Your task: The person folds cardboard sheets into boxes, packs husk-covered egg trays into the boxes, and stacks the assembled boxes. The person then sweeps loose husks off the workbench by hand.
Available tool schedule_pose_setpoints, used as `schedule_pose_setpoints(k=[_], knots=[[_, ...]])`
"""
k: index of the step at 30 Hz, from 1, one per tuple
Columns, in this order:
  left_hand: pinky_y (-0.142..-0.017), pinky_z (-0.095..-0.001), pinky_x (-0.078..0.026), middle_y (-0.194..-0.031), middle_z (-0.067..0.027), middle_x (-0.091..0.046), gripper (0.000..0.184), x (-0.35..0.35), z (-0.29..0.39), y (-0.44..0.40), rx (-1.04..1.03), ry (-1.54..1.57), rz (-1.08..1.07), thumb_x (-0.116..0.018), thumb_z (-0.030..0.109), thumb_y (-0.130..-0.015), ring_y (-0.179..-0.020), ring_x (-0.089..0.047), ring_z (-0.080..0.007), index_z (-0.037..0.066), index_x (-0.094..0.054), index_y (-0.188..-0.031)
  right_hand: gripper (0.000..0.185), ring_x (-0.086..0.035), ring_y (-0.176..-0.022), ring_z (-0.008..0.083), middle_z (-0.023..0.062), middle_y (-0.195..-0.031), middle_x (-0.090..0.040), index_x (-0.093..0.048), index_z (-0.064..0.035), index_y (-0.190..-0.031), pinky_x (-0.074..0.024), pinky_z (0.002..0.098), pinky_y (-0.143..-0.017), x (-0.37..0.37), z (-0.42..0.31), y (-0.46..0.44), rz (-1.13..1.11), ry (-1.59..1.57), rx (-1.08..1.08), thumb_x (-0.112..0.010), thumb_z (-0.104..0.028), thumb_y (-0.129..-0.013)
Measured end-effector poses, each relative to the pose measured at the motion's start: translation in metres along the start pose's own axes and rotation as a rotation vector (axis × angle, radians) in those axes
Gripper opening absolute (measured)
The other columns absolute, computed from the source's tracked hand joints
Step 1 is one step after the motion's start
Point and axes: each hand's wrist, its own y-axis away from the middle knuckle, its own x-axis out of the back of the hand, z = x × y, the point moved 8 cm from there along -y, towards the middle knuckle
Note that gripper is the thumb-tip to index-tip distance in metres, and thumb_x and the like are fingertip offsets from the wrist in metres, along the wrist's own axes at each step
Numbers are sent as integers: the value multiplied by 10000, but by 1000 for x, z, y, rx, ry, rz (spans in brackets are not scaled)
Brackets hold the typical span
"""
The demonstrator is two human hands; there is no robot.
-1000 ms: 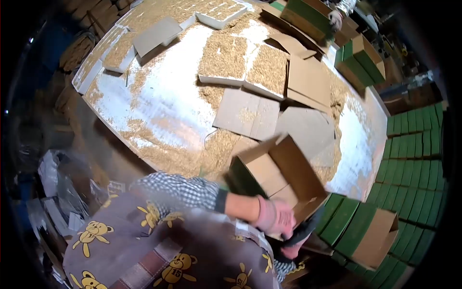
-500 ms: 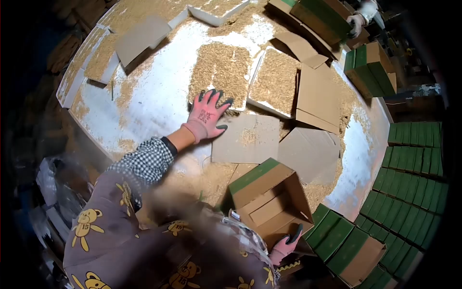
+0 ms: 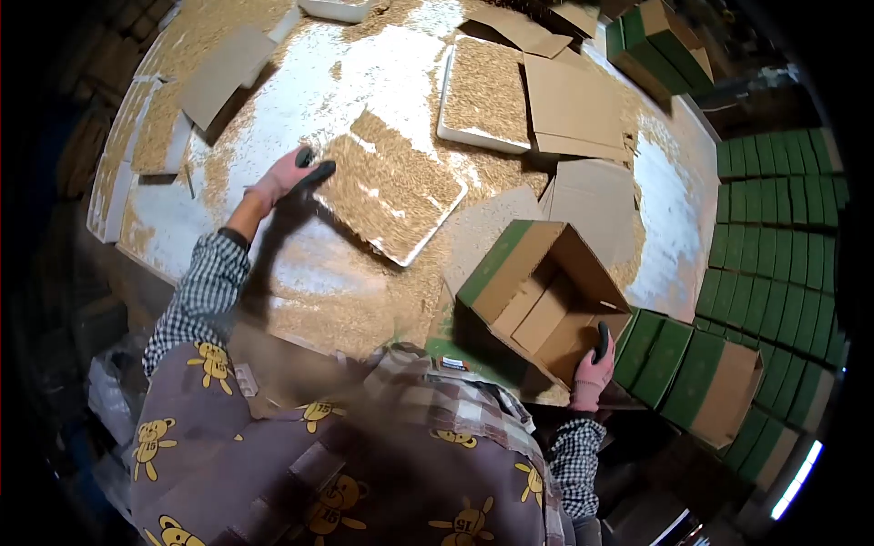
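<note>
The left hand (image 3: pixel 289 177) has its fingers (image 3: pixel 319 174) pinching the left corner of a white tray (image 3: pixel 434 226) — covered in tan flakes (image 3: pixel 387 187), it sits askew over the desk (image 3: pixel 391 73). The right hand (image 3: pixel 594 375) grips an open cardboard box (image 3: pixel 546 314) by its near right edge, most fingers hidden.

Left hand (image 3: pixel 284 179): some fingers out of sight; cannot tell how many sit under the grain tray (image 3: pixel 435 226). Right hand (image 3: pixel 594 375): fingers only partly visible, rest hidden at the open box (image 3: pixel 553 309). Box overlaps flat cardboard (image 3: pixel 492 217). White tray (image 3: pixel 337 10) cut by top edge. Label (image 3: pixel 452 363): print too small. Clear plastic (image 3: pixel 109 400), lower left: dim, contents unclear.
</note>
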Motion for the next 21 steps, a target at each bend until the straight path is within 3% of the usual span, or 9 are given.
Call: schedule_pose_setpoints(k=[2,3,7,12,15,17,18,19,21], knots=[[-550,-258,-457,-839,-24,-575,470,-20,-52,35,134,95,28,-759,390,-784,-687,-538,-99,41,-541,-1012,545,-557,-1094,360,158,-1200,-579,-528,-140,-1286,-447,395,-929,-1,3,-6,10,20,1,-526,49,-775],[-657,-254,-502,-937,-50,-624,471,-29,-35,64,147,182,190,-719,348,-827,-785,-593,-116,18,-554,-1119,536,-560,-1085,361,160,-1196,-580,-531,-143,-1281,-450,398,-921,0,5,-11,6,26,32,-528,44,-779],[-939,-258,-455,-1175,-76,-618,468,-56,-5,116,104,576,163,-613,188,-898,-1068,-581,-147,-7,-501,-1308,496,-569,-1049,364,169,-1181,-579,-533,-165,-1269,-467,413,-889,-6,9,-32,-44,66,77,-551,-23,-794],[-949,-270,-457,-1173,-101,-618,402,-32,54,188,-67,572,384,-551,160,-918,-1081,-589,-190,-21,-523,-1276,513,-573,-1019,371,191,-1163,-562,-522,-183,-1273,-474,426,-869,-9,0,-53,-124,77,106,-533,-24,-785],[-1024,-355,-421,-1304,-128,-538,444,-33,94,232,-503,535,18,-574,111,-905,-1204,-516,-229,3,-470,-1323,578,-551,-1058,390,219,-1221,-506,-477,-205,-1318,-470,434,-891,-5,-13,-47,-96,58,154,-537,-15,-776],[-1046,-364,-403,-1367,-139,-482,575,-36,81,232,-385,620,53,-664,4,-821,-1244,-484,-242,4,-436,-1349,632,-525,-1115,403,233,-1266,-470,-435,-214,-1356,-464,437,-923,-7,-17,-45,-90,6,163,-547,-11,-768],[-1051,-376,-401,-1371,-152,-475,637,-66,157,260,-802,-216,140,-708,-5,-780,-1252,-477,-250,7,-432,-1353,650,-516,-1135,405,235,-1286,-456,-418,-213,-1371,-461,437,-936,-9,-18,-45,-99,-35,157,-549,-12,-767],[-1054,-378,-399,-1380,-165,-463,648,-95,195,269,-900,-357,134,-719,27,-779,-1264,-468,-259,11,-428,-1358,650,-516,-1135,405,235,-1286,-456,-418,-213,-1371,-461,437,-936,-9,-21,-44,-89,-41,160,-549,-12,-767],[-1037,-338,-418,-1354,-122,-477,561,-155,229,253,-910,-76,-37,-638,-10,-822,-1237,-482,-240,12,-435,-1345,655,-484,-1195,392,229,-1324,-431,-393,-196,-1392,-444,431,-975,-15,-16,-47,-121,-54,93,-596,-62,-783]])
